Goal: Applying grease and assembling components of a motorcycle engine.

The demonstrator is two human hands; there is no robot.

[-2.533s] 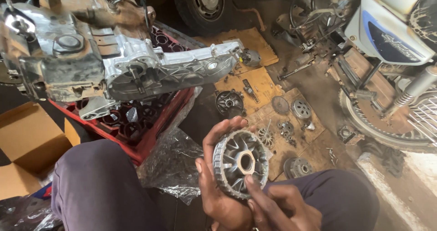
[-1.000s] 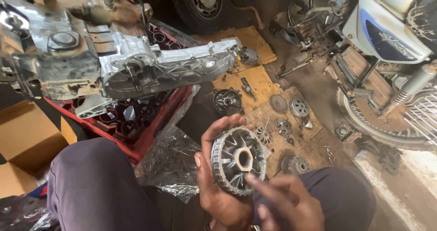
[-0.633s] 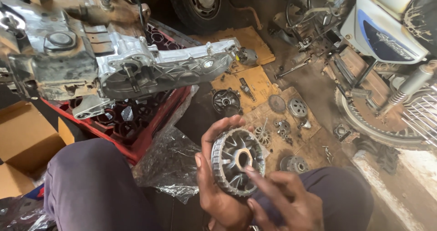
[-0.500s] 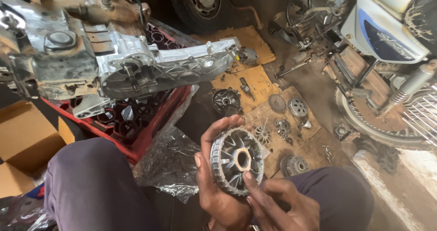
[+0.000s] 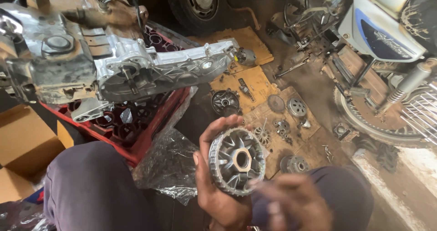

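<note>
My left hand (image 5: 217,190) grips a round, toothed metal pulley disc (image 5: 236,160) with a hexagonal hub, held face-up between my knees. Fingers curl over its top rim and the thumb presses its left edge. My right hand (image 5: 291,206) is blurred just below and to the right of the disc, fingers partly curled, holding nothing I can make out. A bare silver engine case (image 5: 136,69) with an exposed shaft rests on a red crate (image 5: 150,131) to the upper left.
Small round parts (image 5: 297,107) and a dark clutch piece (image 5: 225,102) lie on cardboard sheets (image 5: 255,83) on the floor. A scooter (image 5: 387,35) with its wheel (image 5: 378,122) stands at right. A cardboard box (image 5: 22,144) sits at left, crumpled plastic (image 5: 170,165) beside my knee.
My right hand has drawn down and away from the disc's face and is now blurred with motion. The disc's hub shows fully. My left hand keeps its grip.
</note>
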